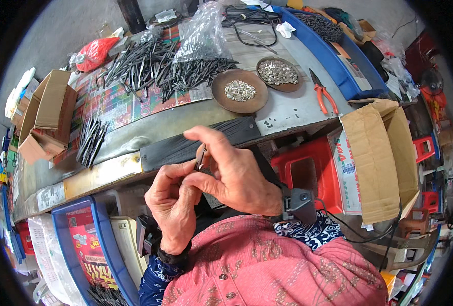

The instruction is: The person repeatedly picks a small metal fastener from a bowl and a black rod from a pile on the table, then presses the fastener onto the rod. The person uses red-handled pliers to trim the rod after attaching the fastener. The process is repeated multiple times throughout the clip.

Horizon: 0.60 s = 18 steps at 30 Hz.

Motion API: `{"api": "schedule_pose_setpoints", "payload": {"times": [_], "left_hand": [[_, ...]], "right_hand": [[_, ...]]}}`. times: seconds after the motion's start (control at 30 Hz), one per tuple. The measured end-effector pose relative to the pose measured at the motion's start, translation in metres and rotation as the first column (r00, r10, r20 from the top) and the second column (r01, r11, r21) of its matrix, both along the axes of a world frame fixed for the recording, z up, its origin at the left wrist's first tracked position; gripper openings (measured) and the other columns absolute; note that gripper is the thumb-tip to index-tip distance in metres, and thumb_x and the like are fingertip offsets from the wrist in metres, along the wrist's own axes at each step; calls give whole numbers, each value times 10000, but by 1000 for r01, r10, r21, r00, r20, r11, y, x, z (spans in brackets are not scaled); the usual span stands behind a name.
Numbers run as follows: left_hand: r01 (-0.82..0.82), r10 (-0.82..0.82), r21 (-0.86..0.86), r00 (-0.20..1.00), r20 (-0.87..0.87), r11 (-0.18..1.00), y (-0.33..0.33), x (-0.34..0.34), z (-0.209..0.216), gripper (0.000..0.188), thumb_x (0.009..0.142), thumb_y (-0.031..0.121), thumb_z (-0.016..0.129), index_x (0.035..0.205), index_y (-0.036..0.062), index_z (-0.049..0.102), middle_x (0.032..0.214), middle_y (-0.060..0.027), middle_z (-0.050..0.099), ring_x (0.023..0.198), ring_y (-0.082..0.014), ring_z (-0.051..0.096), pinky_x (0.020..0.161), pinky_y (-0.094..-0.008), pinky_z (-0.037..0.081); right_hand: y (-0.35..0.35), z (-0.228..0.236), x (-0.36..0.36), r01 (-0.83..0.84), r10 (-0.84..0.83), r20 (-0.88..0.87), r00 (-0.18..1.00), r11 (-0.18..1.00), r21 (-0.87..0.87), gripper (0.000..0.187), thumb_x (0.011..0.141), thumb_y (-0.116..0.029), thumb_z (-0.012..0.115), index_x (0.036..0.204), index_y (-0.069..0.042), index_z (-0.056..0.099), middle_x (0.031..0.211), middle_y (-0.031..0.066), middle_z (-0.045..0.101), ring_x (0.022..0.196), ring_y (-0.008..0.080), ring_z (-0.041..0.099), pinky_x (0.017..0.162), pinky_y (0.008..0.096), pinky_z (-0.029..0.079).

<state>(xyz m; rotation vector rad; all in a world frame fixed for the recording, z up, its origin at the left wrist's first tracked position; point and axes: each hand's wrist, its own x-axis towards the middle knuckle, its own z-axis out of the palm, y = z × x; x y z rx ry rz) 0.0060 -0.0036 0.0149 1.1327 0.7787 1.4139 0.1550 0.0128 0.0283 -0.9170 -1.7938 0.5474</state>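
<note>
My left hand [173,204] is closed in a pinch on a small, slender dark metal piece [201,159] in front of my chest. Close against it, my right hand [239,178] has its thumb on the left fingertips, its index finger raised and its other fingers curled around the piece's upper end. Part of the piece is hidden by the fingers. Beyond the hands on the bench stand a brown dish [221,102] of small silvery metal parts and a second dish [299,85] of rounder silvery parts. Pliers [322,94] with red-orange handles lie to their right.
A heap of slender black metal pieces [140,66] covers the far bench, with a smaller bundle [91,142] at left. Cardboard boxes stand left [58,102] and right [374,168]. A blue tray [356,92] sits far right, a blue crate [115,245] lower left, a red stool [328,173] under the bench.
</note>
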Motion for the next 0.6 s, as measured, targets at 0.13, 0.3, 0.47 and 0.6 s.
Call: {"api": "schedule_pose_setpoints", "payload": {"times": [0.13, 0.3, 0.47, 0.6], "left_hand": [[-24, 24, -58, 1000, -5, 998, -1, 0, 1, 114, 917, -25, 592, 1024, -32, 628, 773, -19, 620, 571, -33, 468, 496, -175, 349], [9, -8, -29, 1000, 7, 1000, 1, -1, 1, 116, 920, -22, 595, 1031, -25, 628, 769, -10, 610, 564, -29, 454, 492, -174, 341], [28, -27, -16, 998, 56, 999, 1, 1, -2, 68, 926, -33, 582, 986, -11, 605, 771, 2, 589, 571, -30, 439, 490, -192, 331], [21, -20, -12, 996, 92, 1000, 0, 2, -5, 73, 932, -44, 566, 981, -1, 598, 778, 1, 596, 573, -28, 436, 492, -192, 333]], "right_hand": [[3, -3, 0, 157, -175, -139, 975, 979, -132, 508, 899, -157, 691, 1309, -21, 424, 744, 17, 518, 613, 54, 472, 548, 225, 424], [1, -7, 2, 126, -131, -90, 987, 990, -59, 373, 835, -211, 770, 1052, -28, 529, 707, -1, 499, 583, 44, 444, 502, 226, 398], [4, -19, -13, 186, -168, -134, 977, 973, 135, 177, 844, -112, 715, 830, -38, 555, 694, 86, 533, 543, 244, 542, 491, 337, 437], [7, -25, -20, 288, -276, -81, 958, 913, 288, 169, 880, -84, 648, 790, -30, 516, 667, 105, 502, 553, 295, 539, 478, 383, 427]]}}
